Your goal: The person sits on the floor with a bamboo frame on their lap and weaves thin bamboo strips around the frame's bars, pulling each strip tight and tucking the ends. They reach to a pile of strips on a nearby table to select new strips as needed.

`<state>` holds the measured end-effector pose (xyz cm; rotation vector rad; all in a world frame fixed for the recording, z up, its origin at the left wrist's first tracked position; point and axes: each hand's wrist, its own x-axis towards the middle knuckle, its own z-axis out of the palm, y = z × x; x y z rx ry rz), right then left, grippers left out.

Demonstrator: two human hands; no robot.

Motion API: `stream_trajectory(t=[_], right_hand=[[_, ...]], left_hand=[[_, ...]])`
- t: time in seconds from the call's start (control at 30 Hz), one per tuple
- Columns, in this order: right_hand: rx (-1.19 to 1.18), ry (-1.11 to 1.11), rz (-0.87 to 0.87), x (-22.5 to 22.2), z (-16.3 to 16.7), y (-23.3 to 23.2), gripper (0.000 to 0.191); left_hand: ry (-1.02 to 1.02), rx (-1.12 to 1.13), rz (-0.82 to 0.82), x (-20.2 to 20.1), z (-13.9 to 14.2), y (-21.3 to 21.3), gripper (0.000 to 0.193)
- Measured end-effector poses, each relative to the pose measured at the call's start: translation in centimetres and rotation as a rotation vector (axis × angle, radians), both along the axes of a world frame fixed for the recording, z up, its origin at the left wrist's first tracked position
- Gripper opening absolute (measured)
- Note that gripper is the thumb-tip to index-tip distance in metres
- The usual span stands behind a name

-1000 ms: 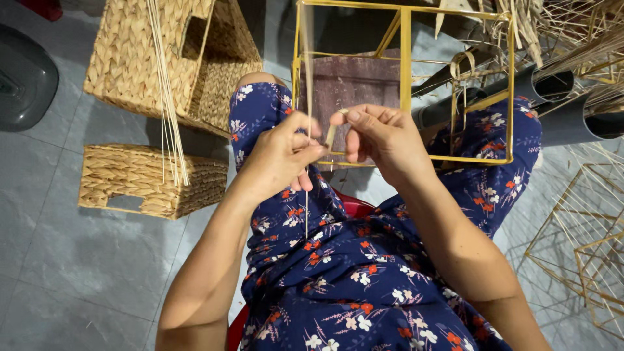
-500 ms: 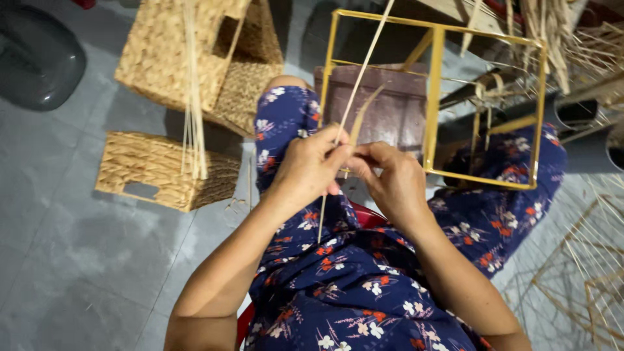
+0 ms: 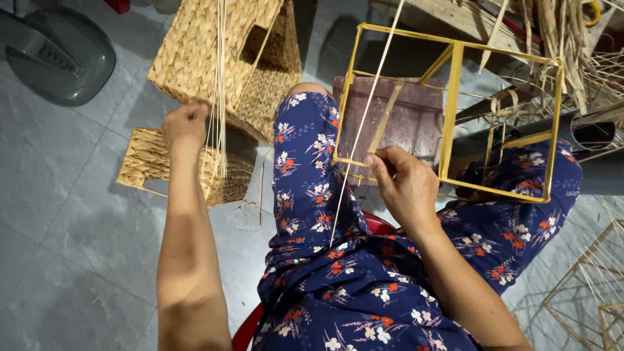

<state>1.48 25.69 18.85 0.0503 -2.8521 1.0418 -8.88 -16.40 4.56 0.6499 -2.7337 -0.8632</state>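
Note:
My right hand [image 3: 404, 182] pinches a flat straw strand [image 3: 364, 123] against the lower bar of a yellow metal box frame [image 3: 452, 117] that rests on my knees. The strand runs up past the top of the picture and down over my blue flowered dress [image 3: 351, 286]. My left hand [image 3: 185, 125] is stretched out to the left, its fingers closed at a bundle of thin pale straw strands [image 3: 218, 91] that hangs in front of the woven baskets. A brown wooden stool [image 3: 400, 120] shows through the frame.
A tall woven basket [image 3: 208, 45] and a low one [image 3: 162, 166] stand on the grey tiled floor at left. A dark grey fan base [image 3: 55, 55] lies top left. More wire frames [image 3: 585, 292] sit lower right, straw and dark pipes [image 3: 585, 133] upper right.
My left hand has left the frame, where both hands worked together, and reached out left to the hanging straw bundle. My right hand stays at the frame with the strand.

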Motion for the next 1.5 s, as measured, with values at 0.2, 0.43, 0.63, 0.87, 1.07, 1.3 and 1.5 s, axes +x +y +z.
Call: stream_trajectory(t=[0.2, 0.43, 0.63, 0.87, 1.07, 1.3, 1.5], right_hand=[[0.030, -0.038, -0.011, -0.1, 0.3, -0.2, 0.024], [0.006, 0.013, 0.012, 0.0, 0.5, -0.2, 0.022], [0.014, -0.033, -0.007, -0.1, 0.2, -0.1, 0.023], [-0.094, -0.003, -0.003, -0.5, -0.3, 0.0, 0.020], [-0.306, -0.008, -0.005, -1.0, -0.2, -0.8, 0.039], [-0.278, 0.085, 0.065, -0.6, -0.3, -0.8, 0.055], [-0.219, 0.028, 0.048, -0.8, -1.0, -0.4, 0.031]], left_hand=[[-0.156, 0.692, 0.179, 0.3, -3.0, 0.4, 0.025], [0.037, 0.674, 0.272, 0.6, -0.9, 1.0, 0.017], [0.315, 0.246, 0.181, 1.8, -0.8, 0.1, 0.013], [0.293, 0.883, 0.198, 4.4, 2.4, 1.0, 0.011], [0.343, 1.314, 0.010, 9.3, 6.9, 6.6, 0.008], [0.010, 1.128, -0.423, 16.1, 10.5, 14.7, 0.009], [-0.137, 1.056, -0.772, 17.0, 10.5, 19.6, 0.007]])
